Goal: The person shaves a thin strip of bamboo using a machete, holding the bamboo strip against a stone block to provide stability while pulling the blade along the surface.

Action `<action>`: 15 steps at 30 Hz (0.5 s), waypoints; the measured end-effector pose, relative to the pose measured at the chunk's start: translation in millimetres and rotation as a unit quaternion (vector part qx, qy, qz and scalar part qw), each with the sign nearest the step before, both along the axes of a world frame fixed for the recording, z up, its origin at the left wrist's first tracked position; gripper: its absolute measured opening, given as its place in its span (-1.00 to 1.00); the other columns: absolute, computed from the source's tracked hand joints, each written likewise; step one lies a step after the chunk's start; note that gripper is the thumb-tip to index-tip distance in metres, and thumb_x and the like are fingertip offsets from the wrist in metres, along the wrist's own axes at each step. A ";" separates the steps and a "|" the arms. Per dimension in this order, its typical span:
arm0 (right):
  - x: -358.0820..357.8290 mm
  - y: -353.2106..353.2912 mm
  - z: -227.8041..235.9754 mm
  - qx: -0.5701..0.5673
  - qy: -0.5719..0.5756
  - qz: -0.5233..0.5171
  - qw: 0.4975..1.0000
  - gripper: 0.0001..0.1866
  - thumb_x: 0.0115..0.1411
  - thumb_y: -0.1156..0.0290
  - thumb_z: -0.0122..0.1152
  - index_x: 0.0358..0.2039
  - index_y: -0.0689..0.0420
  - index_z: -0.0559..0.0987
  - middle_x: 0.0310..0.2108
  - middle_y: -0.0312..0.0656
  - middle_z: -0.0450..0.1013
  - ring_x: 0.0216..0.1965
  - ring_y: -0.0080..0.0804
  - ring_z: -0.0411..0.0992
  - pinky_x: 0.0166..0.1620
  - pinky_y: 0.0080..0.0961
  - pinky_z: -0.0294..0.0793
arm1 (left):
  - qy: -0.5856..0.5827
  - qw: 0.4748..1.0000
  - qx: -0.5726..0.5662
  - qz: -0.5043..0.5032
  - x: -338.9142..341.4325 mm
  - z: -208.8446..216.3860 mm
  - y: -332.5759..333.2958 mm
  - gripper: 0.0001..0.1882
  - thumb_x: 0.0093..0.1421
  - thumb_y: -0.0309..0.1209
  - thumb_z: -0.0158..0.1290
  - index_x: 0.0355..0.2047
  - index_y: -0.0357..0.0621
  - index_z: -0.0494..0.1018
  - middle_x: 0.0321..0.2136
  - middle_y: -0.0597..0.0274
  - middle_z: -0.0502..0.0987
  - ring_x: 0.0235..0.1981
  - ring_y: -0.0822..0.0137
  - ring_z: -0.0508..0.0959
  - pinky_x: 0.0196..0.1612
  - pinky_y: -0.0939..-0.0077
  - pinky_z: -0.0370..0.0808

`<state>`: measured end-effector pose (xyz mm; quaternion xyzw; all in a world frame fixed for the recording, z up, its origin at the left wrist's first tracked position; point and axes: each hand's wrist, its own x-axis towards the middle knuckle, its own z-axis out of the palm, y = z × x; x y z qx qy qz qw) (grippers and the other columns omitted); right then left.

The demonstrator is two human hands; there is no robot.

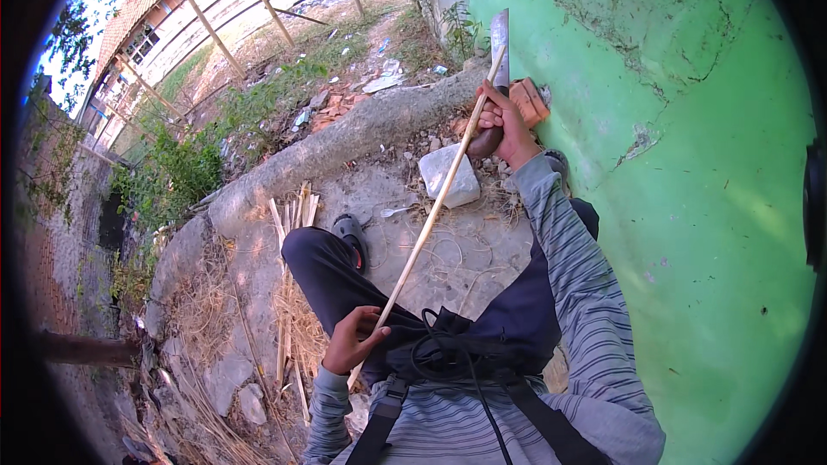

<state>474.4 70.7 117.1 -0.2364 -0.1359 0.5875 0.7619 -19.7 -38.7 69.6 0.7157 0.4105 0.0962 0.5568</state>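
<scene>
A long, pale wooden strip, which looks like split bamboo, runs diagonally from my lap up to the machete. My right hand is wrapped around the machete's brown handle, and its blade points away from me, upright in the view. The strip's far end lies against the blade near my right fingers. Down by my right-leaning lap, my left hand holds the strip's near end between thumb and fingers. Below the machete handle, a whitish stone block sits on the ground between my feet.
A green wall stands close on my right, with a red brick at its foot. More split strips and shavings lie left of my knee. A low concrete ridge curves across ahead, with plants and litter beyond.
</scene>
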 end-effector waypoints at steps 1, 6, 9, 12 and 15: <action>4.8 2.8 11.2 0.001 -0.010 -0.014 1.000 -0.74 0.34 0.20 0.33 -0.19 0.12 0.55 -0.71 -0.62 0.07 -0.74 -0.86 0.08 -0.59 -0.75 0.16 | -0.014 0.999 0.034 0.025 0.3 -0.3 -5.1 -0.56 0.25 -0.33 0.32 0.04 -0.27 0.46 -0.26 0.08 0.65 -0.31 0.34 0.67 -0.19 0.43 0.60; 34.7 12.6 44.5 0.022 -0.020 -0.038 0.999 -0.66 0.35 0.22 0.32 -0.04 0.20 0.54 -0.68 -0.62 0.09 -0.71 -0.87 0.10 -0.57 -0.76 0.18 | 0.036 0.996 0.083 -0.023 -8.8 -4.8 -4.7 -0.79 0.39 -0.32 0.15 -0.17 -0.23 0.52 -0.51 0.26 0.53 -0.47 0.51 0.49 -0.36 0.52 0.46; 50.3 12.6 47.5 0.007 -0.030 -0.043 0.999 -0.53 0.35 0.22 0.33 0.11 0.29 0.52 -0.69 -0.63 0.08 -0.72 -0.86 0.07 -0.57 -0.75 0.16 | -0.004 0.999 0.000 0.037 -10.3 -3.2 4.1 -0.72 0.46 -0.27 0.03 -0.29 -0.25 0.49 -0.63 0.29 0.38 -0.57 0.52 0.34 -0.46 0.53 0.32; 52.3 6.4 28.2 -0.080 -0.060 -0.087 0.991 -0.51 0.34 0.19 0.34 0.12 0.29 0.53 -0.68 -0.63 0.10 -0.71 -0.86 0.07 -0.56 -0.73 0.15 | -0.018 0.997 0.032 0.071 -12.5 12.2 17.7 -0.63 0.53 -0.23 -0.09 -0.34 -0.25 0.47 -0.65 0.36 0.29 -0.59 0.55 0.25 -0.49 0.54 0.22; 46.4 -17.9 1.7 -0.163 -0.173 -0.108 0.965 -0.60 0.33 0.26 0.31 0.09 0.20 0.58 -0.66 -0.61 0.11 -0.69 -0.81 0.08 -0.57 -0.71 0.14 | -0.038 0.996 0.056 0.052 -12.1 22.3 36.9 -0.63 0.55 -0.23 -0.14 -0.28 -0.23 0.50 -0.64 0.47 0.24 -0.60 0.61 0.20 -0.53 0.60 0.16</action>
